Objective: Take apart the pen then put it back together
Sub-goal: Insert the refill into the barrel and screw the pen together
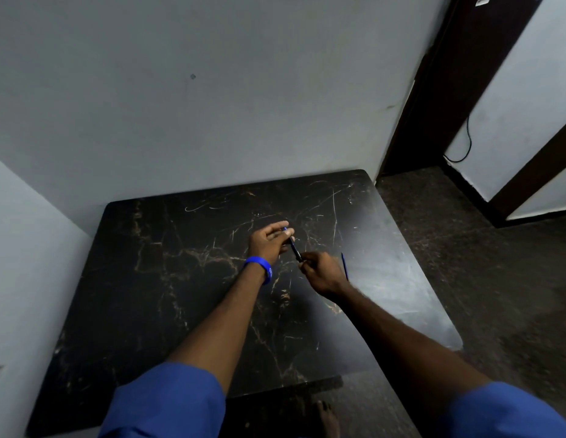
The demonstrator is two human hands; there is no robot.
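Note:
A dark pen barrel (pixel 293 247) with a blue end is held slanted above the black marble table (pixel 167 279), near its far middle. My left hand (pixel 269 240), with a blue wristband, grips the pen's upper blue end. My right hand (pixel 321 273) pinches the pen's lower tip end. A thin blue refill (pixel 344 266) lies on the table just right of my right hand, partly hidden behind it.
The table stands in a corner against grey walls (pixel 193 105). To its right is dark floor (pixel 496 295) and a dark door frame (pixel 449 90) with a black cable. A bare foot (pixel 329 418) shows below the table's near edge.

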